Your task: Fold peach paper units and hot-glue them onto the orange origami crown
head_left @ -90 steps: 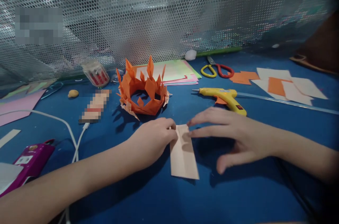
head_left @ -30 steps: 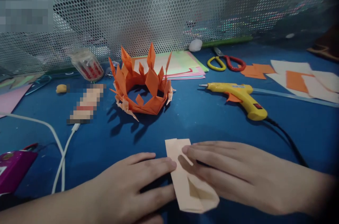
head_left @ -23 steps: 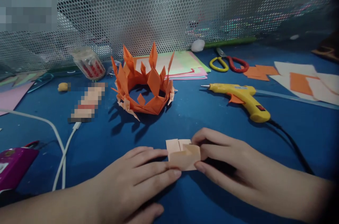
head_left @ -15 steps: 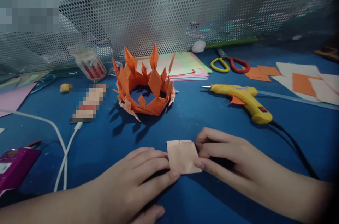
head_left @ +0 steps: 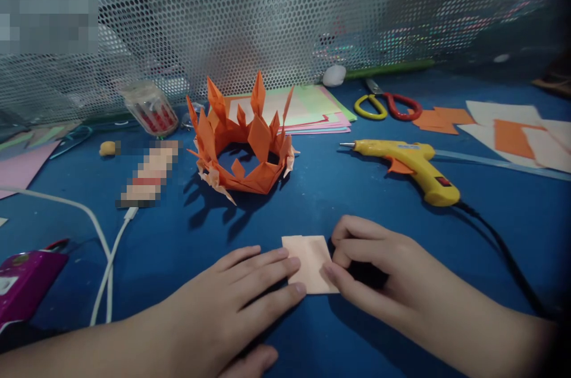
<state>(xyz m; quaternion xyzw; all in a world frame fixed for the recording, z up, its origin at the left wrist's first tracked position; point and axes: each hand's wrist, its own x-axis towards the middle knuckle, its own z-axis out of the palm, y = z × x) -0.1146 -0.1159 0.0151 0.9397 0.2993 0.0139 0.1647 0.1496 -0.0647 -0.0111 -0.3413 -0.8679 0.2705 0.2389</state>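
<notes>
A small folded square of peach paper [head_left: 309, 271] lies on the blue tabletop between my hands. My left hand [head_left: 232, 300] is stretched out, several fingertips resting flat on the paper's left side. At its right edge my right hand [head_left: 379, 271] has curled fingers, with the thumb on top of the paper and the index finger beside it, pinching that edge. Beyond them stands an orange paper crown [head_left: 261, 181] with pointed folded pieces and some peach ones around its base.
A yellow glue gun [head_left: 410, 166] with a black cord lies to the right. Behind it are scissors [head_left: 404, 109] and loose orange and white paper [head_left: 513, 140]. White cable [head_left: 113, 253], a purple box [head_left: 33, 283] and a jar [head_left: 151, 110] are on the left. Mesh [head_left: 267, 15] rises behind.
My left fingers have slid right, further onto the paper. The slit at the paper's top edge now looks flatter and closed. My right hand has hardly moved.
</notes>
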